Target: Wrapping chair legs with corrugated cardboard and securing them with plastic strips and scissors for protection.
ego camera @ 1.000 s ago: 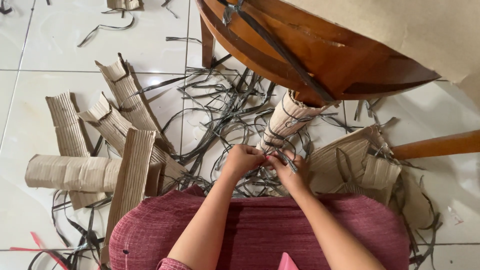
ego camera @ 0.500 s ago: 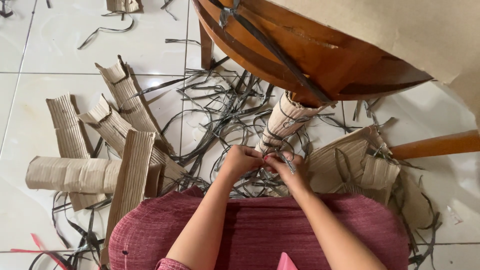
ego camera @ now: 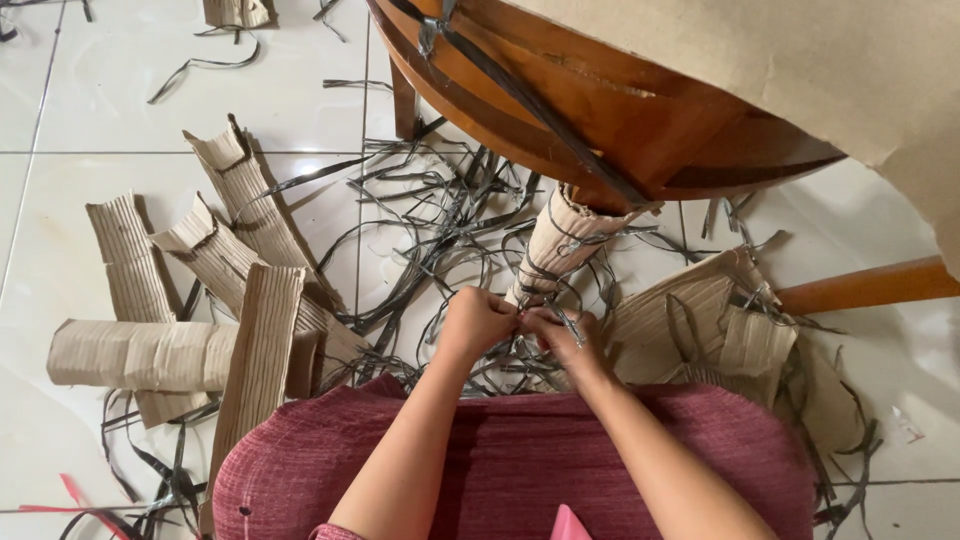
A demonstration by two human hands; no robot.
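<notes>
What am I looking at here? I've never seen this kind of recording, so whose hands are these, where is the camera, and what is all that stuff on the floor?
There is no machine. A camera worn on a person's head looks down at their own two bare hands.

The left hand and right hand meet at the lower end of a cardboard-wrapped leg of a wooden table. The fingers pinch something small there, probably one of the dark straps around the wrap; exactly what is too small to tell.

On the white tiled floor lie pieces of corrugated cardboard and a tangle of cut black straps. The red cloth at the bottom appears to cover the person's lap.
</notes>
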